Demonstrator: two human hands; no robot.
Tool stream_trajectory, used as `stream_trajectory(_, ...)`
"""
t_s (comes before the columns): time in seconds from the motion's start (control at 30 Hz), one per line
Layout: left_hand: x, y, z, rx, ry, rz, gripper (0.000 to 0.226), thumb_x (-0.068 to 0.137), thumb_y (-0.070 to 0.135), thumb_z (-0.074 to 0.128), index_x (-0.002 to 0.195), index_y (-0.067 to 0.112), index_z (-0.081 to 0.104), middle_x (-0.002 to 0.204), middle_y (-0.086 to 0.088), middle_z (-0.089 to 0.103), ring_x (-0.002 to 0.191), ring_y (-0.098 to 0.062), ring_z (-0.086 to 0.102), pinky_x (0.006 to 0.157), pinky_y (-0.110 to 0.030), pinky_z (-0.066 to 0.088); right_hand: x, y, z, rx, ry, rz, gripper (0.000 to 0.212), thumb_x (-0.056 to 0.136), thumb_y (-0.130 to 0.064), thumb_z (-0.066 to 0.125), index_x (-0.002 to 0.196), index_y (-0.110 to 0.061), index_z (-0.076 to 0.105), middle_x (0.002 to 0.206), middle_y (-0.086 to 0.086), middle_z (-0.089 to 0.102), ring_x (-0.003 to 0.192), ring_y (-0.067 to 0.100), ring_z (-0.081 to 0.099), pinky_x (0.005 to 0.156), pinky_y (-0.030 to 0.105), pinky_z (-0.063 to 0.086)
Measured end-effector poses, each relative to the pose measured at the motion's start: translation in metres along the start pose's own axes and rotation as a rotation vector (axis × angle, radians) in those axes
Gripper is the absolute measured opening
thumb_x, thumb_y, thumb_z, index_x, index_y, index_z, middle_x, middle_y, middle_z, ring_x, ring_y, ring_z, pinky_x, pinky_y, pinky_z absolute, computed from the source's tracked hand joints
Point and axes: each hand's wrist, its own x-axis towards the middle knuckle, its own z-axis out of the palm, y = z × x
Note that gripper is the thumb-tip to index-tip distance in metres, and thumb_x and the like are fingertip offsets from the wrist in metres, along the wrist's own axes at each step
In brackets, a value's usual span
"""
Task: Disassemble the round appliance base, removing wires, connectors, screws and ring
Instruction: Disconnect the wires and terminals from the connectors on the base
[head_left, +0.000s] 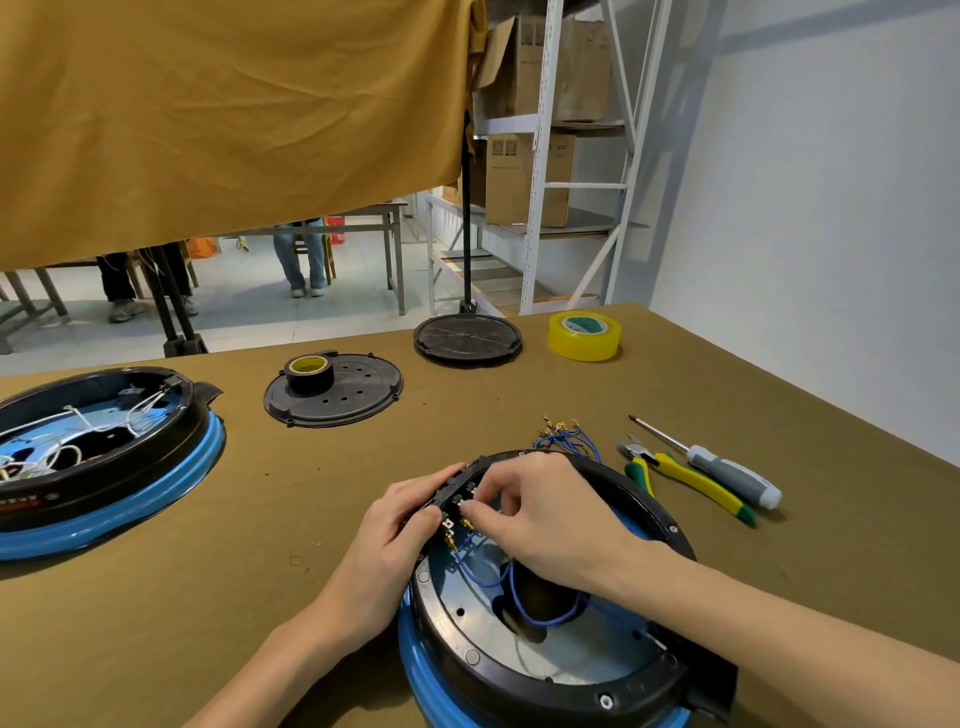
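A round appliance base (519, 670) with a black ring and a blue rim lies open side up at the table's near edge. Blue wires (514, 597) loop across its inside. My left hand (400, 535) grips a black switch block (457, 491) at the base's far left rim. My right hand (540, 514) pinches a brass wire connector (466, 521) on that block. A bundle of loose blue wires with brass terminals (566, 439) lies on the table just beyond the base.
A second open base (104, 467) with white wires sits at the left. Two black round covers (358, 400) (467, 338) lie farther back, one bearing a black tape roll (309, 374). Yellow tape (584, 335), pliers (685, 480) and a screwdriver (727, 467) lie to the right.
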Motion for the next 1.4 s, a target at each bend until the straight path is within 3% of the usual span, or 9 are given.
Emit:
stream_trajectory(0.1,0.0,-0.001,-0.001,0.0,0.003,0.004,0.047,0.089,0.053,0.047,0.133,0.053,0.062,0.133,0.02,0.065,0.134,-0.006,0.052,0.115,-0.047,0.039,0.0,-0.003,0.004,-0.113,-0.032,0.01,0.023,0.085,-0.048,0.068,0.08,-0.028,0.077,0.052,-0.01,0.057,0.055,0.007,0.052,0.052,0.021,0.034)
stream_trajectory(0.23,0.001,-0.002,0.0,0.001,0.001,0.007,0.048,0.088,0.052,0.048,0.133,0.052,0.062,0.132,0.021,0.065,0.133,-0.004,0.051,0.115,-0.045,0.039,0.002,-0.002,0.005,-0.144,-0.073,0.023,0.025,0.086,-0.043,0.068,0.076,-0.022,0.077,0.05,-0.006,0.054,0.054,0.012,0.051,0.053,0.025,0.037)
stream_trajectory(0.37,0.002,-0.003,-0.001,0.009,0.002,0.01,0.048,0.087,0.053,0.048,0.133,0.053,0.062,0.131,0.022,0.066,0.132,-0.003,0.052,0.113,-0.042,0.039,0.003,-0.005,0.009,-0.138,-0.115,0.023,0.031,0.087,-0.035,0.067,0.061,-0.022,0.061,0.048,-0.005,0.046,0.05,0.013,0.042,0.056,0.028,0.036)
stream_trajectory(0.53,0.002,-0.004,-0.001,0.017,-0.002,0.014,0.048,0.089,0.052,0.047,0.135,0.052,0.061,0.132,0.022,0.066,0.132,-0.003,0.051,0.112,-0.042,0.039,0.003,-0.003,0.012,-0.139,-0.118,0.012,0.023,0.09,-0.036,0.066,0.071,-0.023,0.07,0.052,-0.009,0.049,0.059,0.016,0.051,0.059,0.03,0.044)
stream_trajectory(0.77,0.001,-0.005,-0.001,0.012,-0.008,0.002,0.052,0.088,0.054,0.048,0.137,0.045,0.063,0.132,0.02,0.065,0.132,-0.003,0.052,0.115,-0.044,0.039,0.006,-0.001,0.011,-0.078,-0.142,0.032,0.026,0.092,-0.03,0.066,0.073,-0.013,0.074,0.048,-0.003,0.05,0.048,0.013,0.045,0.048,0.023,0.033)
stream_trajectory(1.07,0.002,-0.005,-0.001,0.023,-0.015,0.007,0.05,0.088,0.057,0.047,0.136,0.05,0.061,0.133,0.023,0.064,0.133,-0.004,0.052,0.115,-0.046,0.039,0.0,0.0,0.009,-0.117,-0.085,-0.01,0.026,0.091,-0.038,0.066,0.076,-0.018,0.076,0.054,-0.006,0.057,0.058,0.014,0.058,0.057,0.032,0.049)
stream_trajectory(1.2,0.002,-0.004,-0.001,0.029,-0.015,0.01,0.049,0.089,0.056,0.047,0.136,0.051,0.06,0.133,0.024,0.064,0.133,-0.003,0.051,0.113,-0.044,0.039,-0.003,0.001,0.003,-0.069,-0.026,0.015,0.023,0.084,-0.04,0.074,0.071,-0.022,0.076,0.048,-0.01,0.056,0.052,0.005,0.057,0.048,0.015,0.037)
stream_trajectory(1.3,0.002,-0.004,-0.001,0.022,-0.017,0.012,0.051,0.09,0.055,0.047,0.138,0.046,0.062,0.133,0.022,0.064,0.133,-0.004,0.051,0.113,-0.044,0.04,-0.002,-0.004,-0.004,0.045,-0.01,-0.023,0.019,0.086,-0.035,0.074,0.073,-0.02,0.076,0.046,-0.007,0.055,0.047,0.005,0.051,0.049,0.015,0.034)
stream_trajectory(1.4,0.002,-0.004,-0.001,0.024,-0.017,0.02,0.053,0.089,0.053,0.046,0.138,0.043,0.062,0.134,0.023,0.064,0.134,-0.003,0.05,0.113,-0.04,0.039,-0.004,-0.014,-0.001,-0.048,-0.132,-0.076,0.022,0.085,-0.044,0.069,0.077,-0.024,0.076,0.051,-0.004,0.054,0.048,0.009,0.045,0.049,0.022,0.033)
